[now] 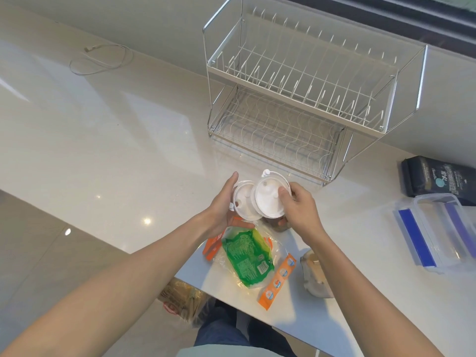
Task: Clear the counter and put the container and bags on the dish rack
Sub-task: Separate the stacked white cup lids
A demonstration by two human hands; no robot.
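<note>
Above the counter's front edge, my left hand [224, 204] holds a round white lid-like piece [243, 204]. My right hand [298, 204] grips a second round white lid [268, 199] that overlaps it, on top of a clear jar [277, 224] mostly hidden beneath. Below the hands lies a green-printed clear bag [244, 258] with orange strips [279, 279] beside it. A two-tier wire dish rack [296, 99] stands empty behind. A clear plastic container with blue clips [435, 230] lies at the right.
A dark printed bag [438, 176] lies at the right beyond the clear container. A pale packet [314, 274] sits under my right forearm. A thin white cable [103, 60] curls at the far left. The pale counter [116, 130] ends near my legs.
</note>
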